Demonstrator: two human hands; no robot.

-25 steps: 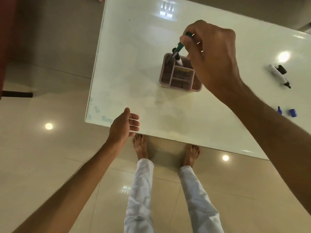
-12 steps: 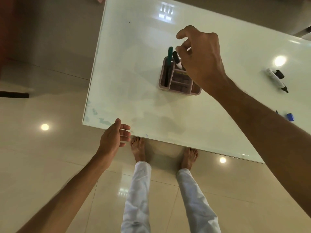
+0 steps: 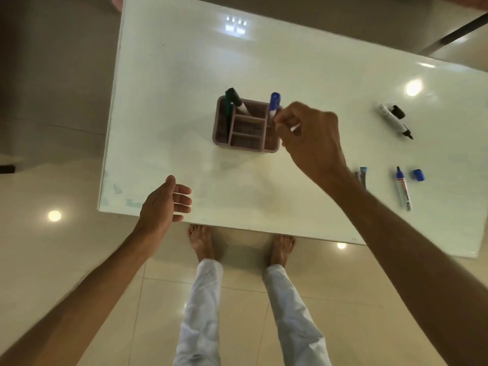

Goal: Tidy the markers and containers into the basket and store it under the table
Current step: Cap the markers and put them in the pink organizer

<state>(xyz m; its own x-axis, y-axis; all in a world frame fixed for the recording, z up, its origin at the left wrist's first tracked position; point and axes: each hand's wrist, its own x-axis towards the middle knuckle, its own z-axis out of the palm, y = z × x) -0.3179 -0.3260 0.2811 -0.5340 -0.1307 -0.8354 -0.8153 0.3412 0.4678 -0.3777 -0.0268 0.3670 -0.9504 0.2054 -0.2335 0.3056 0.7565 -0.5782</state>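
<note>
Head view: our right hand (image 3: 310,138) pinches a blue-capped marker (image 3: 273,104) in the basket (image 3: 245,147) at centre frame; our left hand (image 3: 165,204) hovers released over the desk (image 3: 184,75) edge.

Glossy white table (image 3: 290,62), matt pink plastic basket (image 3: 247,148), polished floor tiles (image 3: 66,260).

Basket (image 3: 247,147) mid-table (image 3: 317,62) with three markers standing in it — two more markers (image 3: 393,120) (image 3: 402,190) lie well right

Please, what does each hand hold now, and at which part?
The right hand pinches the blue-capped marker at its lower barrel, over the basket. The left hand is open and holds nothing.
</note>
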